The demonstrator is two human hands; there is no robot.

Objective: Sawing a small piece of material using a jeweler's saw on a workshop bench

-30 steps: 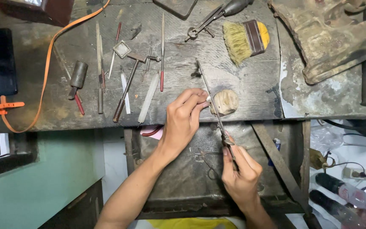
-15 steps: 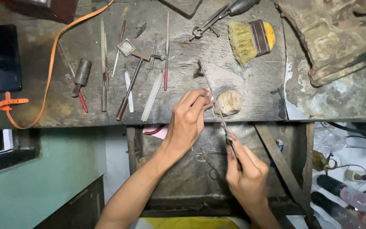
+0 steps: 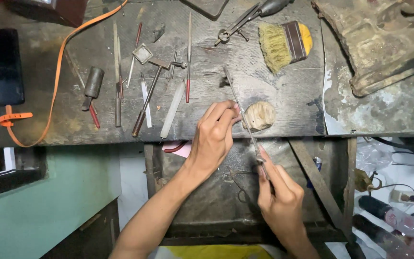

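Note:
My right hand (image 3: 279, 196) grips the handle end of a long thin metal file (image 3: 239, 105), which slants up over the dark wooden workbench (image 3: 288, 91). My left hand (image 3: 215, 134) pinches something very small at its fingertips, pressed against a worn wooden peg block (image 3: 259, 115) at the bench edge; the piece itself is too small to make out. The file's blade passes right by those fingertips.
Several files and hand tools (image 3: 144, 91) lie at the bench's left, with a small hammer (image 3: 152, 91). A brush (image 3: 283, 45), pliers (image 3: 245, 19), a dark phone (image 3: 3, 64), an orange strap (image 3: 56, 72) and a crumpled cloth (image 3: 384, 43) surround them. Plastic bottles (image 3: 389, 220) lie lower right.
The file has slid slightly along the peg under my right hand. My left hand stays pinched at the peg.

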